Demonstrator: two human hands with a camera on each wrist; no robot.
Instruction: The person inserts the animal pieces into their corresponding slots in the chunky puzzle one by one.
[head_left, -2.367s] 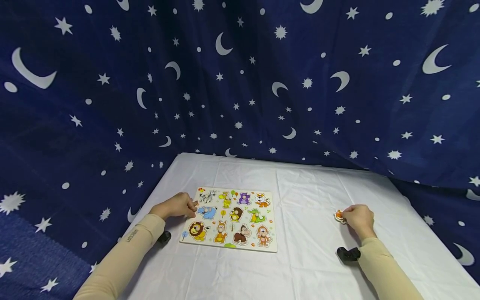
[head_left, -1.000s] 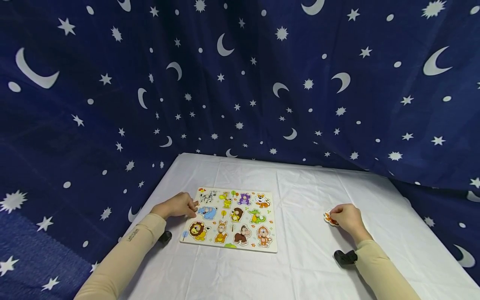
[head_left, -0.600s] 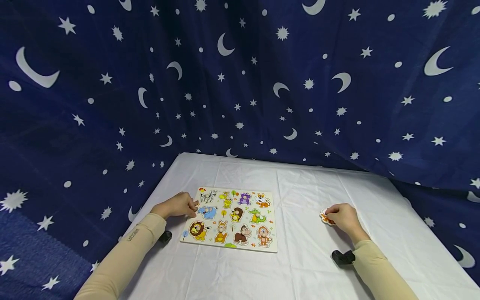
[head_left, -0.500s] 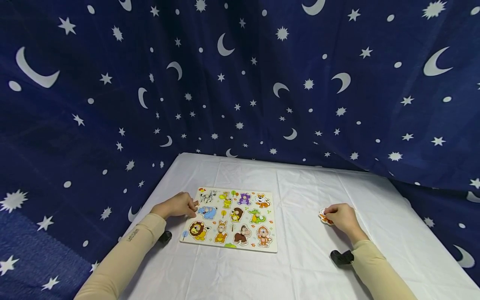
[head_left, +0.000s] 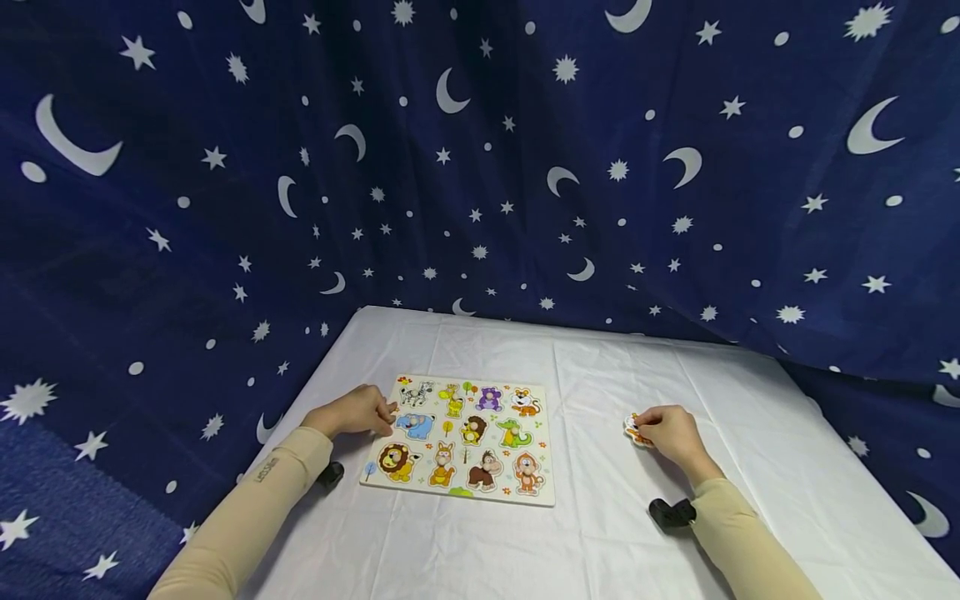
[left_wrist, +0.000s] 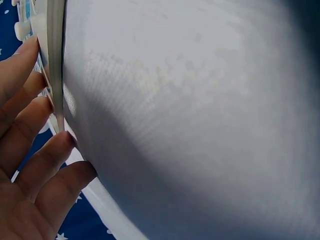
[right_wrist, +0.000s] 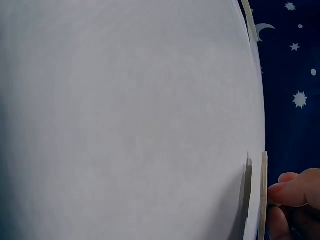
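Observation:
A wooden animal puzzle board (head_left: pixel 497 497) lies on the white cloth, left of centre, with several animal pieces set in it. My left hand (head_left: pixel 384 415) rests on the cloth at the board's left edge. In the left wrist view its fingers (left_wrist: pixel 35 120) lie straight against the board's side (left_wrist: pixel 55 65). Right of the board, my right hand (head_left: pixel 639 426) pinches a small orange and white puzzle piece (head_left: pixel 631 429). The right wrist view shows this piece (right_wrist: pixel 263 195) edge-on, a little off the cloth, with a fingertip (right_wrist: pixel 292 192) behind it.
The white-covered table (head_left: pixel 600 375) is hemmed in by a dark blue curtain (head_left: pixel 480 167) with stars and moons at the back and on both sides. Black wrist mounts show under the right sleeve (head_left: pixel 670 512) and the left sleeve (head_left: pixel 328 475).
My right hand has carried the orange piece leftward across the cloth, closer to the board. The left hand and the board have stayed put.

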